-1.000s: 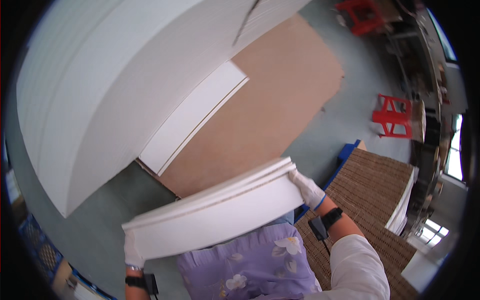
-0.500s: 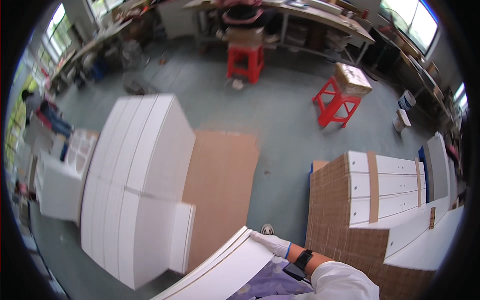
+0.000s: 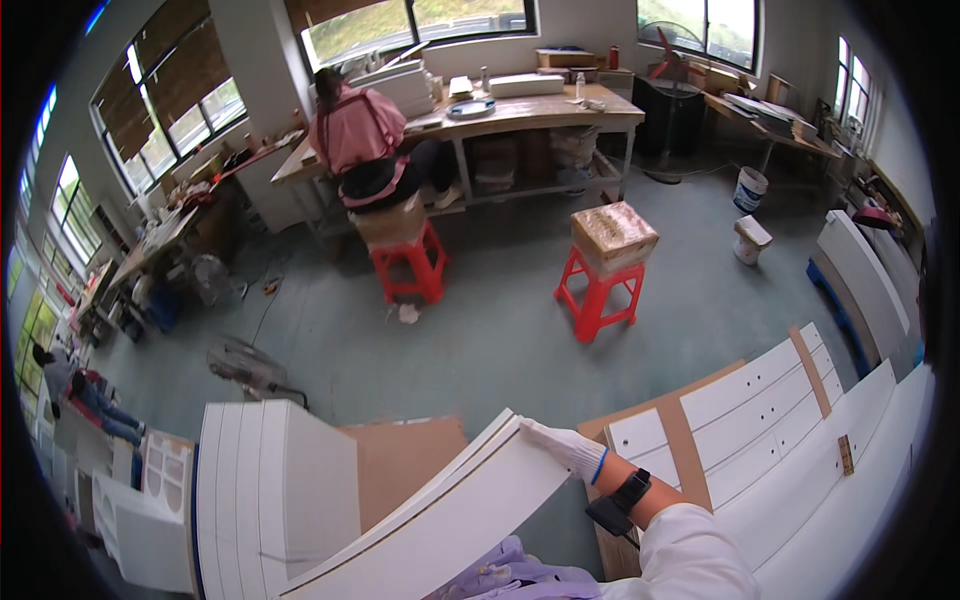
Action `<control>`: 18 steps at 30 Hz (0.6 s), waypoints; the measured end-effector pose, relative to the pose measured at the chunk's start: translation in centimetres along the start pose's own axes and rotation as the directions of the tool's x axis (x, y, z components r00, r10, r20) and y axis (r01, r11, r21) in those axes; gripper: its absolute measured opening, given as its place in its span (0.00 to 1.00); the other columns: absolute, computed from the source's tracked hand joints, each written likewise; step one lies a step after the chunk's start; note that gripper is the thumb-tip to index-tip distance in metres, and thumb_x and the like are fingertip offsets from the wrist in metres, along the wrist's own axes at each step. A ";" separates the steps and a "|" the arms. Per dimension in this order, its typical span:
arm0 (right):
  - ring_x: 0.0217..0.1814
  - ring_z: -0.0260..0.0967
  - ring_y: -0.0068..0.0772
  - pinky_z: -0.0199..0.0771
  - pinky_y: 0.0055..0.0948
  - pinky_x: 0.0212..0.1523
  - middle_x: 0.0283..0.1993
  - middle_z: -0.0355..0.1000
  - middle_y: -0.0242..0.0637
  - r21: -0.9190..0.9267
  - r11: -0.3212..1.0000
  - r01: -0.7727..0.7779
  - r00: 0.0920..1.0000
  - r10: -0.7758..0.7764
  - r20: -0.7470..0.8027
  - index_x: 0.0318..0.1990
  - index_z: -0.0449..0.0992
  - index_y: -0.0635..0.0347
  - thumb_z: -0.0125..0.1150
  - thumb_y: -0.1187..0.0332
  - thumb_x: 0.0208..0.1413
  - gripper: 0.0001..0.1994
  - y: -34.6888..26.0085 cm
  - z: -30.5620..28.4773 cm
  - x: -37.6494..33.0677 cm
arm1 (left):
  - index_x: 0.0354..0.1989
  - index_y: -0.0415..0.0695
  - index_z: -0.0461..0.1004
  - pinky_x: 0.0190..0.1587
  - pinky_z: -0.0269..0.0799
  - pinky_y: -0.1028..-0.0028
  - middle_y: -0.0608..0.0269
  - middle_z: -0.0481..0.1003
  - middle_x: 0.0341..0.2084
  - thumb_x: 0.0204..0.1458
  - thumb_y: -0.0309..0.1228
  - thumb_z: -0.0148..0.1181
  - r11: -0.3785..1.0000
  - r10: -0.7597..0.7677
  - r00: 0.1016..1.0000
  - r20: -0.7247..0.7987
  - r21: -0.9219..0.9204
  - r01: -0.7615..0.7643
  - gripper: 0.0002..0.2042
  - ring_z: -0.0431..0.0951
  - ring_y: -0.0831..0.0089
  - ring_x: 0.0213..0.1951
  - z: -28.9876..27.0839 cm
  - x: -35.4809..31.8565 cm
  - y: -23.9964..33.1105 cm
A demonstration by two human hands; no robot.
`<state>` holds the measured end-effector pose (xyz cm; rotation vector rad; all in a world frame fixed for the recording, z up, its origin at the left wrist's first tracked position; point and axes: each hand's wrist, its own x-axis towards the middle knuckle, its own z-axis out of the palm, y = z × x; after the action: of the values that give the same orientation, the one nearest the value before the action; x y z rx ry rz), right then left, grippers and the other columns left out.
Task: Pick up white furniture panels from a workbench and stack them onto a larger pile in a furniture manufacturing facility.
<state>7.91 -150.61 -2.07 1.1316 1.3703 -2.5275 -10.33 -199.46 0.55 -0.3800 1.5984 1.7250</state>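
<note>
In my gloved right hand [image 3: 562, 447] is the far upper end of a long white panel [image 3: 450, 510]. The fingers are closed over its corner, and the glove has a blue cuff. The panel slants from that hand toward the lower left. A groove runs along its edge, and it may be more than one board laid together. Its near end leaves the picture at the bottom. My left hand is not in view. Left of the panel stands a stack of white boards [image 3: 245, 490], with a brown cardboard sheet [image 3: 400, 450] on the floor beside it.
At the right lies another stack of white drilled boards [image 3: 640, 440] with cardboard strips [image 3: 685, 445]. Ahead are a red stool [image 3: 603, 295] bearing a taped box [image 3: 615, 235], a seated person [image 3: 360, 130] at a workbench [image 3: 540, 115], and a floor fan [image 3: 250, 368].
The view has lifted and swung, so the workbench and windows now show more fully. My right hand and the panel's end sit higher in the picture, the grip unchanged.
</note>
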 end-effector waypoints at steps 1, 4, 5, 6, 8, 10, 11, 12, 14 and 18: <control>0.46 0.77 0.28 0.78 0.27 0.47 0.50 0.77 0.37 0.001 1.000 0.012 0.999 -0.012 -0.040 0.56 0.75 0.60 0.59 0.44 0.60 0.29 -1.3 -1.0 0.1 | 0.65 0.40 0.61 0.64 0.65 0.60 0.51 0.68 0.61 0.61 0.50 0.54 1.000 -0.001 1.000 0.025 0.013 0.000 0.31 0.69 0.60 0.61 1.8 1.7 1.2; 0.45 0.77 0.27 0.78 0.26 0.46 0.49 0.77 0.36 0.013 1.000 0.019 0.983 -0.016 -0.184 0.56 0.75 0.60 0.58 0.44 0.61 0.28 -4.8 -3.9 1.8 | 0.65 0.40 0.62 0.63 0.65 0.60 0.51 0.68 0.60 0.61 0.49 0.53 0.999 0.002 0.996 0.090 0.045 -0.006 0.30 0.70 0.60 0.60 7.0 7.8 5.2; 0.45 0.77 0.26 0.78 0.26 0.46 0.49 0.77 0.36 0.012 0.999 0.040 0.978 -0.036 -0.205 0.55 0.75 0.61 0.58 0.44 0.62 0.28 -6.0 -4.9 2.9 | 0.64 0.40 0.62 0.63 0.66 0.60 0.51 0.69 0.60 0.62 0.49 0.53 0.998 0.002 0.994 0.113 0.055 -0.008 0.30 0.70 0.60 0.60 8.8 10.3 6.6; 0.46 0.77 0.26 0.77 0.27 0.47 0.49 0.77 0.37 0.048 0.998 0.037 0.972 -0.025 -0.234 0.55 0.76 0.60 0.58 0.44 0.61 0.28 -7.2 -6.0 4.1 | 0.64 0.40 0.62 0.63 0.66 0.60 0.51 0.69 0.59 0.62 0.49 0.53 0.998 0.000 0.991 0.132 0.064 -0.009 0.29 0.70 0.60 0.59 10.5 12.8 8.1; 0.48 0.76 0.27 0.76 0.28 0.48 0.50 0.76 0.38 0.101 0.993 0.055 0.968 -0.029 -0.248 0.56 0.76 0.59 0.60 0.42 0.59 0.29 -9.8 -8.0 6.7 | 0.64 0.40 0.63 0.63 0.66 0.60 0.51 0.69 0.59 0.62 0.48 0.53 0.996 0.007 0.985 0.171 0.084 -0.021 0.29 0.70 0.59 0.59 13.9 18.1 11.6; 0.48 0.75 0.26 0.75 0.27 0.49 0.51 0.76 0.37 0.026 0.997 0.075 0.935 -0.061 -0.348 0.57 0.75 0.60 0.59 0.43 0.60 0.30 -13.2 -9.6 8.5 | 0.63 0.40 0.63 0.62 0.67 0.60 0.51 0.70 0.59 0.62 0.48 0.52 0.995 0.015 0.978 0.210 0.093 -0.035 0.28 0.71 0.59 0.59 17.5 22.9 15.3; 0.49 0.75 0.27 0.75 0.29 0.50 0.51 0.76 0.38 0.079 0.991 0.110 0.931 -0.075 -0.358 0.57 0.74 0.61 0.58 0.43 0.61 0.30 -14.7 -10.3 9.1 | 0.63 0.40 0.64 0.62 0.67 0.60 0.51 0.70 0.58 0.63 0.48 0.52 0.995 0.016 0.974 0.225 0.096 -0.039 0.28 0.71 0.59 0.58 19.2 25.4 17.2; 0.50 0.75 0.28 0.76 0.31 0.51 0.51 0.76 0.38 0.119 0.986 0.117 0.918 -0.061 -0.393 0.58 0.73 0.61 0.57 0.43 0.61 0.30 -16.2 -11.1 9.5 | 0.63 0.40 0.64 0.62 0.67 0.60 0.51 0.70 0.58 0.63 0.47 0.52 0.994 0.022 0.969 0.247 0.101 -0.048 0.27 0.71 0.59 0.58 21.1 27.8 18.9; 0.51 0.75 0.30 0.76 0.33 0.52 0.52 0.76 0.38 0.190 0.971 0.146 0.889 -0.045 -0.455 0.59 0.71 0.62 0.56 0.43 0.62 0.31 -18.8 -12.8 10.3 | 0.63 0.40 0.64 0.62 0.67 0.60 0.51 0.71 0.58 0.63 0.47 0.51 0.991 0.026 0.958 0.286 0.117 -0.062 0.27 0.72 0.58 0.58 24.6 32.2 22.2; 0.53 0.73 0.32 0.74 0.34 0.54 0.54 0.74 0.40 0.312 0.889 0.335 0.840 -0.132 -0.526 0.60 0.70 0.62 0.56 0.42 0.61 0.32 -23.1 -17.7 13.6 | 0.62 0.40 0.65 0.61 0.68 0.60 0.52 0.71 0.57 0.64 0.46 0.51 0.984 0.036 0.921 0.388 0.148 -0.101 0.25 0.72 0.58 0.57 32.8 41.0 27.3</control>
<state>-0.29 -119.64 -0.19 1.9088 1.1606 -2.9177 -48.24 -154.07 -0.80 0.0968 1.4611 1.5843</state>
